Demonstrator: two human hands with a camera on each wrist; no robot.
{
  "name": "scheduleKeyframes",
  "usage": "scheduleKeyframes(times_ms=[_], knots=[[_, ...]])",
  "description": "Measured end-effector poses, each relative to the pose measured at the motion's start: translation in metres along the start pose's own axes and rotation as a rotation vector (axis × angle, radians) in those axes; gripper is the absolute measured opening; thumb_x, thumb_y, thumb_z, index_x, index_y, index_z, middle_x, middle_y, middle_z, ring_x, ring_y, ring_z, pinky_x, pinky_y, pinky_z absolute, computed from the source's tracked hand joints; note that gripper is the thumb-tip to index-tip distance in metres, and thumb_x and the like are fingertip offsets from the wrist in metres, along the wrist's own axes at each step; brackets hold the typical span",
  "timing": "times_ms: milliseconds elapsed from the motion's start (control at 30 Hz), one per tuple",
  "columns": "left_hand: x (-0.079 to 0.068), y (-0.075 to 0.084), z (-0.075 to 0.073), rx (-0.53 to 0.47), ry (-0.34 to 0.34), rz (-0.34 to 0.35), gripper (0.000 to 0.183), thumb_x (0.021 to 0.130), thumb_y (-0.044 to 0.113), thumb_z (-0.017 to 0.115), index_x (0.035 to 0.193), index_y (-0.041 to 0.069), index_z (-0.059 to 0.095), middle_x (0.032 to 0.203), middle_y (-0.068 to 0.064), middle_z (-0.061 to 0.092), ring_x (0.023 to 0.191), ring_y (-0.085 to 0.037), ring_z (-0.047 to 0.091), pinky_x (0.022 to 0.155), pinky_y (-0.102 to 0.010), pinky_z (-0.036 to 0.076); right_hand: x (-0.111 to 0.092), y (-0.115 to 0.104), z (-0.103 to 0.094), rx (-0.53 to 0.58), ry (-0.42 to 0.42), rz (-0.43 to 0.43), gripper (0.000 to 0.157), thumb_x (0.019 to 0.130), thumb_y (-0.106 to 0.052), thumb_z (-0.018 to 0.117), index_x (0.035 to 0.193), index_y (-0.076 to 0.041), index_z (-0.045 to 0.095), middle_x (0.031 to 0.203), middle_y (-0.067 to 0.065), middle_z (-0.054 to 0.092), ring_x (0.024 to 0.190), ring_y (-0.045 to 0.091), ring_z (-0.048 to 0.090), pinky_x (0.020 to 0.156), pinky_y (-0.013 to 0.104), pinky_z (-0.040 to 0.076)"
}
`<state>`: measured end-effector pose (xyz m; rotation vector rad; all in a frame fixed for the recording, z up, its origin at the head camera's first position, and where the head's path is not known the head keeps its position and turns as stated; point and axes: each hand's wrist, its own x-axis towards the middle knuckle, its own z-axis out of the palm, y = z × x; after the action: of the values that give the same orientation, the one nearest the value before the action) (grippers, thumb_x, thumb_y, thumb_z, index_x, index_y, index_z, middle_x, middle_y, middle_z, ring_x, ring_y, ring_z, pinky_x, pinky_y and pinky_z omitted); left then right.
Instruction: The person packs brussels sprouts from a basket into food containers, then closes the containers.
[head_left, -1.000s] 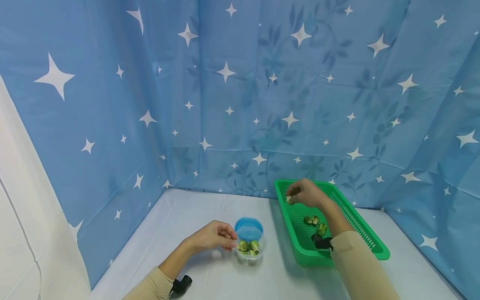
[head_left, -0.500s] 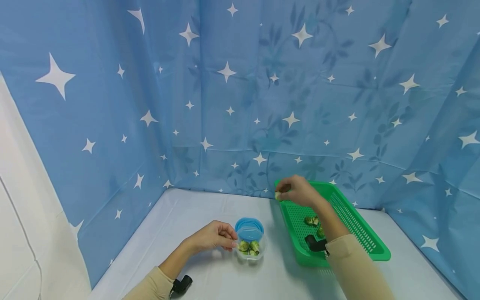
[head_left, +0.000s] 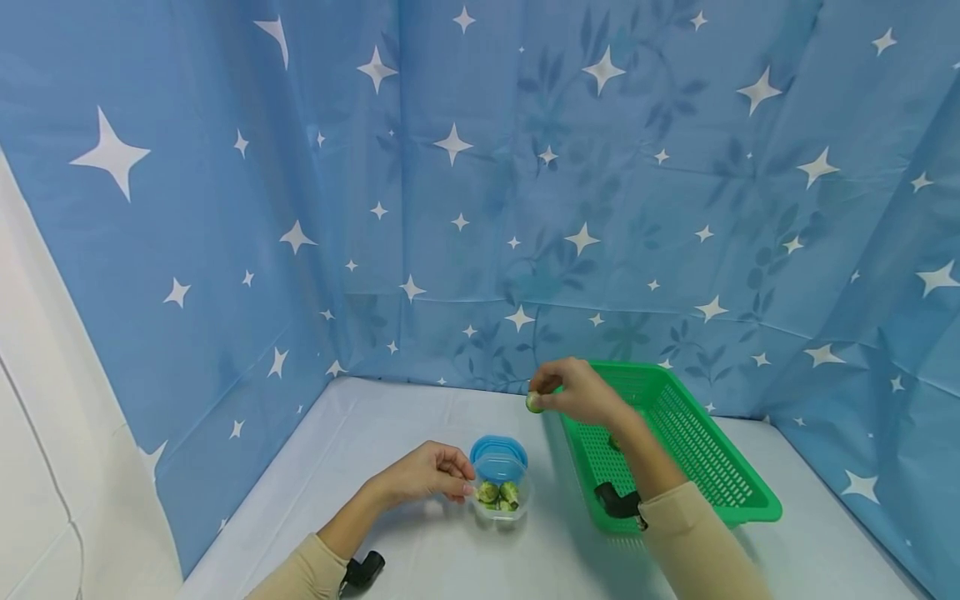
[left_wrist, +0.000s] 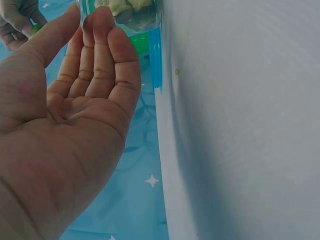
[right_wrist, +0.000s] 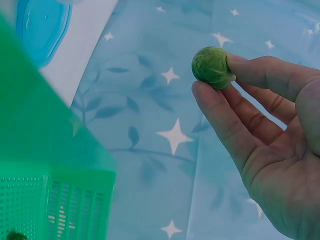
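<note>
A Brussels sprout is pinched between the thumb and fingers of my right hand, held in the air just left of the green basket's far left corner. My left hand grips the left rim of a small clear container with thumb and fingertips. Several Brussels sprouts lie inside that container. In the left wrist view, my left hand shows its palm, with the container at the fingertips. The green basket is at the right, partly covered by my right forearm; a sprout shows inside it.
A blue lid lies just behind the clear container on the white table. Blue star-patterned curtains stand behind the table and along both sides. Each wrist carries a black camera.
My right hand has carried the Brussels sprout left, from over the green basket to beyond its left edge. My left hand and the clear container have stayed in place.
</note>
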<state>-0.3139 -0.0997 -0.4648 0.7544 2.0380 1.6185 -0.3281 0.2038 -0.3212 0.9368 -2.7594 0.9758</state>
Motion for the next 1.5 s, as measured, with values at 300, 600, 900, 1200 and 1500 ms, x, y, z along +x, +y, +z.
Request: scheduleKeyframes(times_ms=[300,600,900,1200,1500], knots=[[0.000,0.000,0.000,-0.002,0.000,0.003,0.029,0.094,0.016,0.079,0.112,-0.005,0.071,0.090,-0.003,0.075,0.079,-0.017,0.073,0.078,-0.039,0.064,-0.003,-0.010,0.016,0.042,-0.023,-0.032,0.008,0.094,-0.011,0.077,0.102,-0.011,0.078,0.096,0.001,0.076,0.089,0.016,0.071,0.076,0.035,0.059],[-0.001,0.001,-0.001,0.010,-0.013,0.007,0.030,0.094,0.017,0.078,0.113,-0.005,0.070,0.090,-0.001,0.075,0.080,-0.016,0.073,0.079,-0.039,0.064,-0.006,-0.011,0.032,0.036,-0.039,-0.060,0.007,0.094,-0.011,0.078,0.101,-0.012,0.078,0.097,-0.001,0.075,0.091,0.014,0.072,0.077,0.030,0.060],[-0.001,0.002,-0.001,0.010,0.000,0.003,0.028,0.095,0.014,0.077,0.112,-0.007,0.070,0.091,-0.003,0.075,0.080,-0.017,0.073,0.080,-0.042,0.064,-0.013,-0.012,0.043,0.068,-0.037,-0.050,0.008,0.094,-0.011,0.077,0.103,-0.012,0.078,0.097,-0.002,0.076,0.090,0.013,0.072,0.079,0.031,0.060],[-0.001,0.002,0.001,0.002,0.001,-0.008,0.029,0.095,0.013,0.077,0.113,-0.008,0.070,0.090,-0.002,0.075,0.079,-0.016,0.073,0.081,-0.042,0.064,-0.021,-0.009,0.056,0.067,-0.040,-0.053,0.008,0.094,-0.013,0.078,0.102,-0.015,0.078,0.097,-0.006,0.076,0.089,0.012,0.072,0.078,0.029,0.059],[-0.001,0.002,0.000,0.000,-0.015,-0.003,0.030,0.096,0.013,0.076,0.114,-0.009,0.068,0.090,0.000,0.074,0.080,-0.015,0.073,0.081,-0.039,0.064,-0.025,-0.006,0.065,0.082,-0.084,-0.063,0.008,0.094,-0.008,0.077,0.101,-0.011,0.078,0.095,-0.001,0.077,0.088,0.012,0.073,0.077,0.027,0.060]])
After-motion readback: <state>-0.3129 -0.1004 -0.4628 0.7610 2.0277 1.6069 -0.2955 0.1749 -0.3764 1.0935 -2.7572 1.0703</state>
